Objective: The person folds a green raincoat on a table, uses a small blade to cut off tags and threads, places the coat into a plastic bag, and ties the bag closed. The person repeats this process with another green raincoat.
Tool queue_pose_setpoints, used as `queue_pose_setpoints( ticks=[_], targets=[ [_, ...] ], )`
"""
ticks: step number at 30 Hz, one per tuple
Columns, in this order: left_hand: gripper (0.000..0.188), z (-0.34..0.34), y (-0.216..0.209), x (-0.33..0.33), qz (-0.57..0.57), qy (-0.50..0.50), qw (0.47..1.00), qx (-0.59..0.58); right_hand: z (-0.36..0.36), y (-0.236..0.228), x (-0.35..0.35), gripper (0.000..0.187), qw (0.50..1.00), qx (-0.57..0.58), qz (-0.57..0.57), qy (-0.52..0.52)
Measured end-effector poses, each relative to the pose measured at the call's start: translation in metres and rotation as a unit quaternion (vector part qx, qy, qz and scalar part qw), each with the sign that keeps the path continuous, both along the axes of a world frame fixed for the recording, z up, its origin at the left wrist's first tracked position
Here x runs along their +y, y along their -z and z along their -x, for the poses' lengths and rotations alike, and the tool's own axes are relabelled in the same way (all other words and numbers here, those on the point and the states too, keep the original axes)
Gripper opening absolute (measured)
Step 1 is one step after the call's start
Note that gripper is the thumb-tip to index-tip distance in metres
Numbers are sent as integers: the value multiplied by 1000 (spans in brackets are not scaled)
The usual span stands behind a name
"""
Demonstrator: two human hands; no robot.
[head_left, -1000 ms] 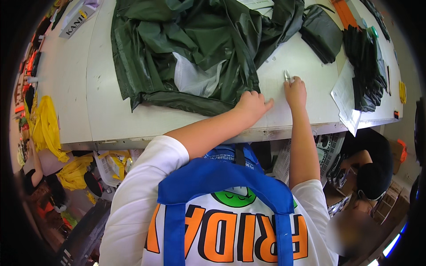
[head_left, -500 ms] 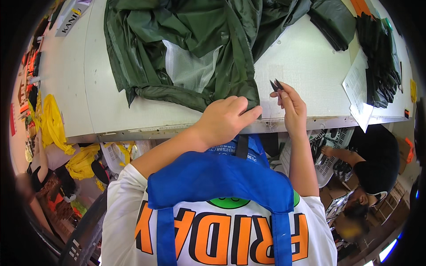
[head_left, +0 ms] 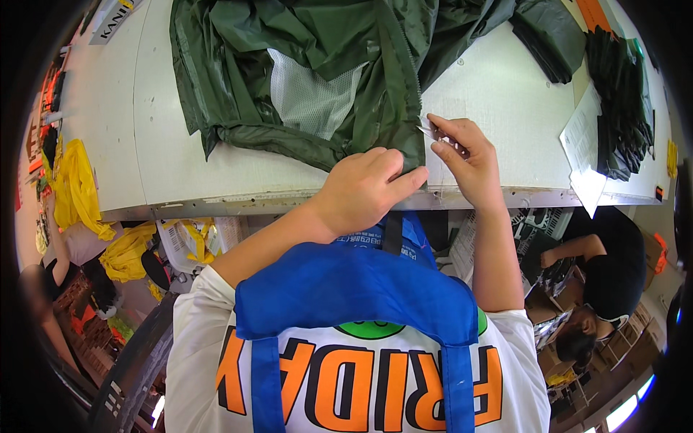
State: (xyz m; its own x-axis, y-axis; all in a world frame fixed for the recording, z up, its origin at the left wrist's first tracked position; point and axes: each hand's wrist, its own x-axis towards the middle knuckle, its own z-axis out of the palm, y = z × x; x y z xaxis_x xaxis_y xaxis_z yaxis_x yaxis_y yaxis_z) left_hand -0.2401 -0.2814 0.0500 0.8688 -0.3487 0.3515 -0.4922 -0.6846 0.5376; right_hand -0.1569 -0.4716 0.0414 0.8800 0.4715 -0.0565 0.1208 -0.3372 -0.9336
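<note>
A dark green jacket [head_left: 238,94] of shiny fabric lies spread on the table, with a white mesh lining panel [head_left: 310,101] showing inside. My left hand [head_left: 364,186] is closed on its lower corner, close to the table's front edge. In my right hand [head_left: 468,155] is a small pair of thread snips [head_left: 432,131], gripped between thumb and fingers. The blade tips point left and lie at the jacket's zipper edge, just above my left hand. Whether they touch the cloth or a thread I cannot tell.
At the right are a dark folded garment bundle [head_left: 617,108] and paper sheets [head_left: 581,144]. A grey box [head_left: 112,22] stands at the far left. Yellow garments [head_left: 79,187] hang beyond the left end. A co-worker in black [head_left: 613,260] bends over crates at the right.
My right hand has moved left and slightly up, bringing the snips from beside the jacket to its zipper edge. My left hand keeps its hold on the corner.
</note>
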Motion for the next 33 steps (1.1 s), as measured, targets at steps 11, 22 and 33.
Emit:
queue_pose_setpoints(
  ticks=[11, 22, 33],
  targets=[
    [35, 2, -4, 0, 24, -15, 1000, 1, -8, -20, 5, 26, 975, -195, 110, 0],
    [11, 13, -19, 38, 791, -94, 485, 361, 31, 1, 37, 40, 979, 94, -149, 102],
    [17, 21, -20, 44, 835, -72, 402, 369, 34, -9, 73, 33, 985, 8, -135, 106]
  ],
)
